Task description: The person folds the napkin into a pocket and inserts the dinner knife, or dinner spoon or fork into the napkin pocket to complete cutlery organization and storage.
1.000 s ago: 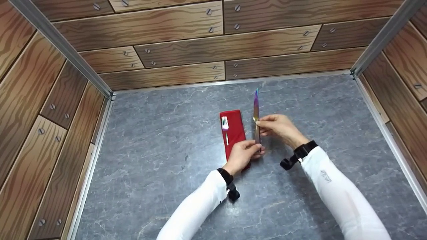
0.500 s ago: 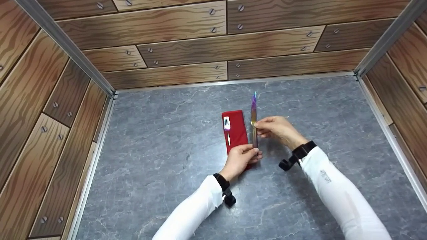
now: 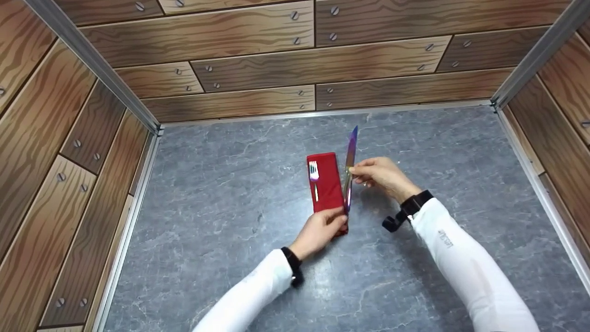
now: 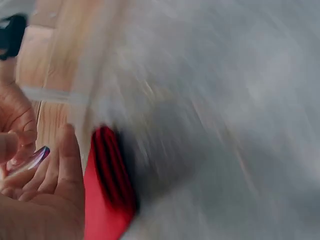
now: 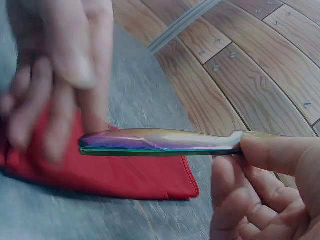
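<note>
An iridescent table knife (image 3: 351, 146) is held up by my right hand (image 3: 386, 177), thumb and fingers pinching it where blade meets handle. Its blade points away from me. My left hand (image 3: 320, 230) hovers by the handle's end, over the near part of a folded red cloth napkin (image 3: 328, 177). In the right wrist view the left fingers (image 5: 60, 120) are loosely extended and blurred, one close to the handle tip; contact there is unclear. An iridescent fork (image 3: 314, 171) lies along the napkin's left side, tines away from me. The left hand covers the napkin's near end.
Grey marbled tabletop (image 3: 221, 207) surrounds the napkin. A wood-patterned wall (image 3: 258, 76) closes the back, with similar panels left and right. Metal rails (image 3: 258, 118) run along the table's edges. Each wrist carries a black camera strap (image 3: 415, 203).
My left hand has let go of the knife handle and shifted down and left, over the napkin. The right hand keeps its pinch; the knife has moved slightly left and tilted.
</note>
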The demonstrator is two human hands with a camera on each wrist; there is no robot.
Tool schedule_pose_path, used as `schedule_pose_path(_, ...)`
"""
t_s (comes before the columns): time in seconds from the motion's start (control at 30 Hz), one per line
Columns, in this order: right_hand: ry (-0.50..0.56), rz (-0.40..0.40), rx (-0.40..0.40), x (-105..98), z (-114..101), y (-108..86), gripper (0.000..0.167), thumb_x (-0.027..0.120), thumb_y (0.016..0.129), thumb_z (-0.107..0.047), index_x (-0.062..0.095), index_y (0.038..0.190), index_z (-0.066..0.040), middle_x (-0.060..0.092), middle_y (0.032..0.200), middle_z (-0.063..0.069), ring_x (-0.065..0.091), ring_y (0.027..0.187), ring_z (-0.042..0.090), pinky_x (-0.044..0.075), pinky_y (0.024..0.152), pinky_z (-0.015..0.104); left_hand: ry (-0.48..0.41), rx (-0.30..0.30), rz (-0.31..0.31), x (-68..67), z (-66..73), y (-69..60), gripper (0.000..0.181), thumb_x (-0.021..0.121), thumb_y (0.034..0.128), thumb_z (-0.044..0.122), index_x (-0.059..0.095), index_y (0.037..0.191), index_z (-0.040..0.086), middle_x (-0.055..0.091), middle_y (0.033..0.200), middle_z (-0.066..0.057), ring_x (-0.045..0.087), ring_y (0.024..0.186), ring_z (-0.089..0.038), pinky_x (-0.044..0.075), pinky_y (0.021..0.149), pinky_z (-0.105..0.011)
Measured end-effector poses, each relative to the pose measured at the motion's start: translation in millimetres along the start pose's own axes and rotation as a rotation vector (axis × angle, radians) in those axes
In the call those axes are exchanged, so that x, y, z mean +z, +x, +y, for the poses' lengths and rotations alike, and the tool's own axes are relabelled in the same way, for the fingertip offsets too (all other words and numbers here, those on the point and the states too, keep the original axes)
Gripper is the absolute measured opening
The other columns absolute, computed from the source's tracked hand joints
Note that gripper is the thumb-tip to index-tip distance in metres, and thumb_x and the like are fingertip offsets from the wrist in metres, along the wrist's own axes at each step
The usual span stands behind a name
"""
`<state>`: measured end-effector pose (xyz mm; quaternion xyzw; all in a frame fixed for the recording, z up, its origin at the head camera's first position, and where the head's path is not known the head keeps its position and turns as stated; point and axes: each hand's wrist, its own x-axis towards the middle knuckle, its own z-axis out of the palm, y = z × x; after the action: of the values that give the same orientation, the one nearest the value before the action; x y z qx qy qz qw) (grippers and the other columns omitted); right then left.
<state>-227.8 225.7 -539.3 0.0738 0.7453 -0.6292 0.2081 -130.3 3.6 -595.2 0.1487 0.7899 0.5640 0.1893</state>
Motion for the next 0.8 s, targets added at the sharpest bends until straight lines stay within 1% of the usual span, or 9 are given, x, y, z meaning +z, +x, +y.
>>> schedule_pose_path(0.07,-0.039,0.033,-0.008,-3,-2,3.8,0.039,0.079,0.091,-0.027,0.071,0.115,0.003,0.075,0.089,0.002,0.068,0.074,0.011,0.049,0.057,0.02,0.376,0.117,-0.057,-10.9,-4.6,-7.0,0.046,0.057,0.1063,0.03,0.056,0.147,0.006,0.067,0.135,-0.006,0.064,0.122,-0.016,0.05,0.103,-0.032)
schedule_pose_path(0.13,-0.069,0.06,-0.011,-4,-4,7.4,0.042,0.079,0.091,-0.03,0.071,0.117,0.001,0.074,0.093,0.002,0.067,0.076,0.011,0.049,0.058,0.02,0.735,0.261,-0.117,-20.6,-10.7,-13.8,0.051,0.053,0.107,0.035,0.051,0.152,0.011,0.056,0.148,-0.003,0.051,0.137,-0.015,0.039,0.114,-0.032)
schedule_pose_path(0.2,-0.079,0.087,-0.01,-5,-6,11.8,0.043,0.079,0.091,-0.033,0.071,0.119,0.0,0.073,0.096,0.003,0.066,0.078,0.013,0.049,0.059,0.02,0.966,0.394,-0.207,-26.8,-19.5,-20.3,0.06,0.049,0.1075,0.04,0.039,0.158,0.011,0.043,0.159,-0.006,0.037,0.148,-0.02,0.028,0.121,-0.037)
schedule_pose_path(0.27,-0.074,0.112,-0.014,-4,-9,15.8,0.044,0.078,0.092,-0.034,0.071,0.121,-0.001,0.072,0.098,0.004,0.066,0.079,0.013,0.048,0.059,0.02,1.104,0.491,-0.291,-29.5,-29.3,-26.7,0.069,0.046,0.1073,0.046,0.028,0.162,0.008,0.027,0.167,-0.009,0.021,0.155,-0.025,0.016,0.125,-0.04)
schedule_pose_path(0.33,-0.054,0.135,-0.023,-2,-11,20.8,0.043,0.077,0.094,-0.032,0.07,0.122,0.0,0.072,0.097,0.005,0.065,0.077,0.013,0.048,0.058,0.02,1.185,0.549,-0.338,-29.0,-38.6,-32.0,0.077,0.042,0.1063,0.053,0.02,0.164,0.007,0.018,0.17,-0.011,0.011,0.156,-0.026,0.009,0.126,-0.041)
schedule_pose_path(0.4,-0.034,0.157,-0.044,2,-14,26.0,0.04,0.075,0.095,-0.029,0.07,0.121,0.001,0.072,0.095,0.004,0.064,0.073,0.011,0.046,0.055,0.018,1.231,0.571,-0.349,-26.9,-45.5,-36.0,0.082,0.037,0.1054,0.06,0.017,0.164,0.007,0.014,0.17,-0.011,0.009,0.157,-0.026,0.008,0.126,-0.04)
schedule_pose_path(0.57,-0.005,0.198,-0.101,16,-19,40.3,0.029,0.071,0.098,-0.021,0.07,0.114,0.002,0.073,0.093,0.006,0.061,0.065,0.01,0.038,0.048,0.016,1.299,0.567,-0.349,-22.8,-52.6,-38.4,0.086,0.027,0.1042,0.066,0.015,0.164,0.005,0.011,0.17,-0.013,0.007,0.157,-0.027,0.007,0.126,-0.04)
schedule_pose_path(0.7,-0.018,0.232,-0.147,29,-19,51.5,0.022,0.07,0.097,-0.016,0.07,0.107,0.003,0.073,0.094,0.012,0.058,0.063,0.01,0.042,0.053,0.018,1.336,0.557,-0.36,-20.3,-55.6,-37.1,0.088,0.021,0.1036,0.068,0.014,0.164,0.005,0.008,0.171,-0.012,0.003,0.157,-0.026,0.005,0.126,-0.04)
schedule_pose_path(0.8,-0.029,0.243,-0.173,37,-16,58.4,0.018,0.07,0.097,-0.013,0.07,0.103,0.005,0.07,0.086,0.006,0.056,0.062,0.011,0.045,0.057,0.02,1.354,0.548,-0.362,-18.2,-56.2,-36.0,0.088,0.017,0.1032,0.069,0.013,0.164,0.006,0.006,0.171,-0.011,0.002,0.157,-0.026,0.004,0.126,-0.04)
